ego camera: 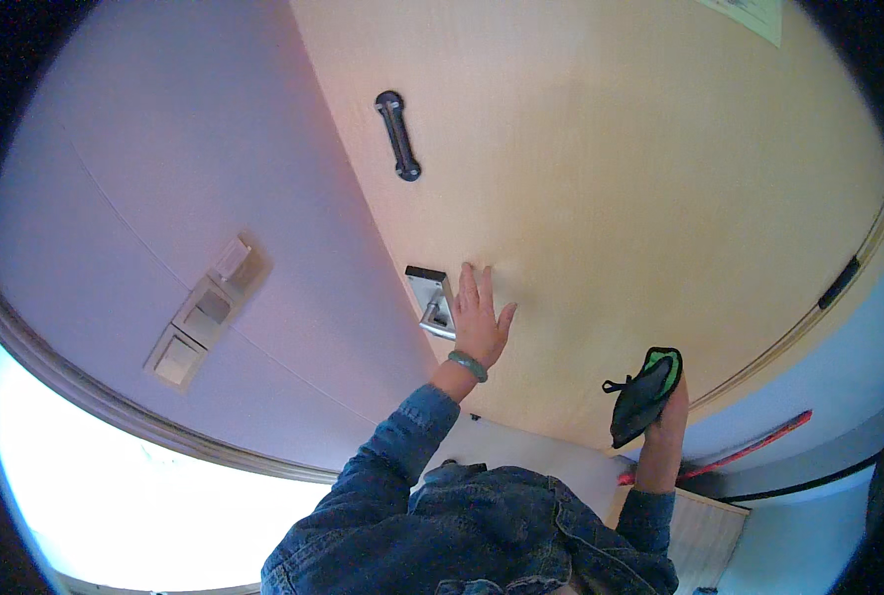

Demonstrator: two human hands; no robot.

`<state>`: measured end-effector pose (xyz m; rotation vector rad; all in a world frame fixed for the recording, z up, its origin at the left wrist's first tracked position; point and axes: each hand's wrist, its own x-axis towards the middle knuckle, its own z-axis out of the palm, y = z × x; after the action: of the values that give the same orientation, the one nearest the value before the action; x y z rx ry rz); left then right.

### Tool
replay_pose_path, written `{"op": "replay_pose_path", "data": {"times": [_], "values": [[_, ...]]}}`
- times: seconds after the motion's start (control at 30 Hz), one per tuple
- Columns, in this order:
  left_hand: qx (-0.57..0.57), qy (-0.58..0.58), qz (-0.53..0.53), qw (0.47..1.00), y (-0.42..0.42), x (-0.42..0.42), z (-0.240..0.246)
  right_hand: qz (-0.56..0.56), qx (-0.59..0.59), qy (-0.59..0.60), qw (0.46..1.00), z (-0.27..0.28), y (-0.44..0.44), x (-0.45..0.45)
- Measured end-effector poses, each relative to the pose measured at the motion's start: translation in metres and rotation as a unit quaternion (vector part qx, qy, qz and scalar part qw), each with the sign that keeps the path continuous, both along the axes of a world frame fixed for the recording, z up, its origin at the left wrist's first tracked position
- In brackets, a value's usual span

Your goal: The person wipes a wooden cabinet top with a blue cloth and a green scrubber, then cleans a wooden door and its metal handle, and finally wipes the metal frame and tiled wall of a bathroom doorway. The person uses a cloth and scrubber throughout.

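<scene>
A light wood-grain door [620,193] fills most of the view ahead of me. My left hand [481,318], with a green bangle at the wrist, is held up beside the metal lever handle [438,309] and its lock plate. Its fingers are spread and nothing is in them; I cannot tell whether they touch the door. My right hand [678,409] holds a dark cloth mitt or pouch [639,405] with a bright green lining and a small hanging loop. Most of the right fingers are hidden behind or inside it.
Higher on the door is a black pull handle [398,136]. White switches [202,314] sit on the lilac wall [211,134] at left, above a very bright opening [144,506]. A door hinge [838,282] and a red bar [754,445] are at right. A paper [753,16] hangs at the top.
</scene>
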<state>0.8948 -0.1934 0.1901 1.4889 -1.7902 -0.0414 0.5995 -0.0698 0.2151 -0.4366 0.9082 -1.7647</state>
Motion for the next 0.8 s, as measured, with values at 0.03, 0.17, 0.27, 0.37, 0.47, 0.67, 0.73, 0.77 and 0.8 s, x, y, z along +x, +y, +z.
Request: {"op": "replay_pose_path", "data": {"times": [0.03,0.17,0.27,0.37,0.47,0.67,0.73,0.77,0.8], "values": [[-0.003,0.001,-0.007,1.0,0.016,0.031,-0.008,0.005,-0.007,0.014,1.0,-0.007,0.016,0.032],[0.0,0.006,-0.038,0.999,0.065,0.104,-0.033,0.016,-0.025,0.026,0.999,-0.021,0.07,0.109],[-0.014,0.003,-0.054,0.998,0.088,0.101,-0.039,0.039,-0.042,0.028,0.998,-0.017,0.092,0.114],[-0.016,0.017,-0.071,0.997,0.099,0.072,-0.039,0.045,-0.026,0.046,0.998,-0.007,0.1,0.101],[0.002,0.025,-0.093,0.995,0.104,0.053,-0.042,0.06,-0.017,0.067,0.996,-0.001,0.105,0.096],[0.02,0.043,-0.123,0.991,0.097,0.053,-0.053,0.068,0.021,0.109,0.991,-0.005,0.093,0.118],[0.019,0.047,-0.13,0.99,0.095,0.05,-0.055,0.079,0.022,0.12,0.989,-0.006,0.084,0.119],[0.021,0.043,-0.129,0.99,0.094,0.047,-0.055,0.097,0.015,0.117,0.988,-0.005,0.079,0.118],[0.014,0.041,-0.127,0.991,0.093,0.045,-0.056,0.098,0.02,0.112,0.989,-0.005,0.074,0.117]]}}
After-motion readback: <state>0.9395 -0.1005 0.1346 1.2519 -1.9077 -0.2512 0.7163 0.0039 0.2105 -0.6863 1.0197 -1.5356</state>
